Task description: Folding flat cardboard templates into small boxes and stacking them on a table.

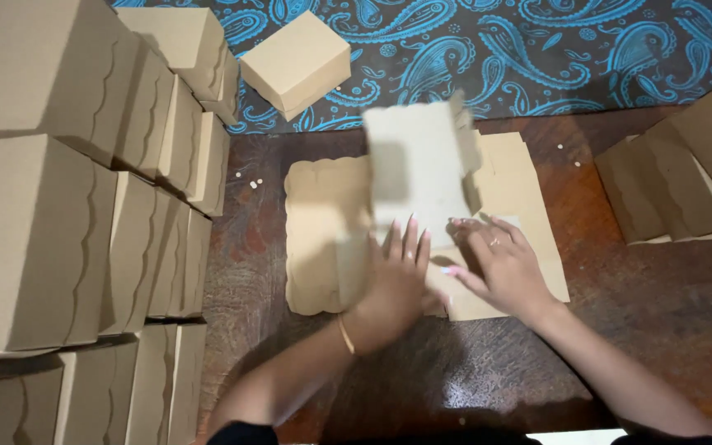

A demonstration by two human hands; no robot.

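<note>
A flat brown cardboard box blank [323, 231] with scalloped edges lies on the dark wooden floor. One of its panels [418, 169] stands raised and blurred in the middle. My left hand [397, 280], with a gold bangle at the wrist, presses against the base of that raised panel, fingers together. Just right of it, my right hand [496, 264], wearing a ring, lies with spread fingers on the blank's flat right part [521, 189].
Several folded brown boxes are stacked at the left [59, 206]. One closed box [297, 62] sits on the blue paisley cloth [537, 49] at the back. A pile of flat blanks [686, 173] lies at the right.
</note>
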